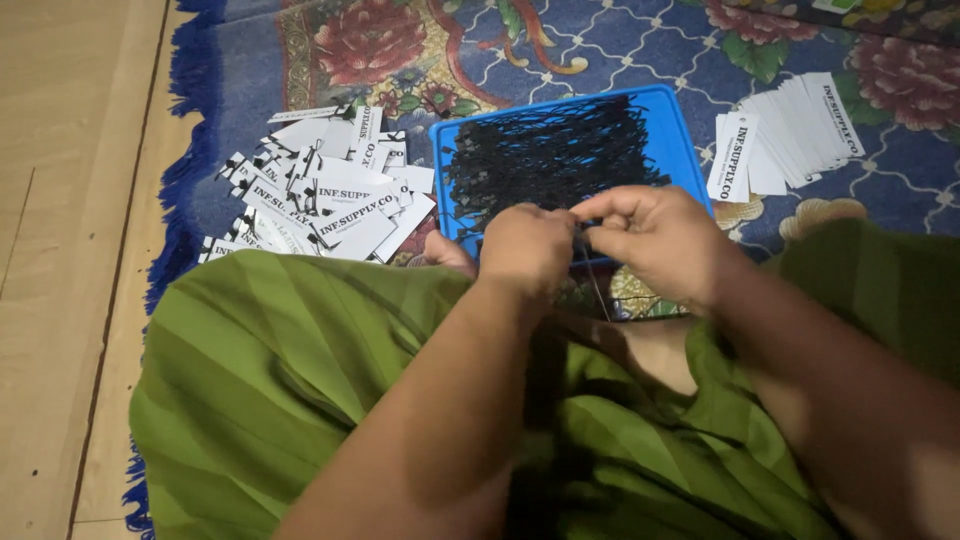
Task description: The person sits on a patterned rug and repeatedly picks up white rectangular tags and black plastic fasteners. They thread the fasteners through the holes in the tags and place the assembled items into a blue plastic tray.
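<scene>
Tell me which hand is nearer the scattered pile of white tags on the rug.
Left. The left hand sits just right of the scattered tag pile; the right hand is farther off, over the blue tray.

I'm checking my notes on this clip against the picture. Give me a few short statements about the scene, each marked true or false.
1. The blue tray holds black strings. True.
2. The left hand and right hand are far apart. False: they meet over the tray's near edge.
3. A loose pile of white tags lies left of the tray. True.
4. The stack of white tags right of the tray lies on bare wood. False: it lies on the flowered rug.
5. The lap is covered in red cloth. False: the cloth is green.
</scene>
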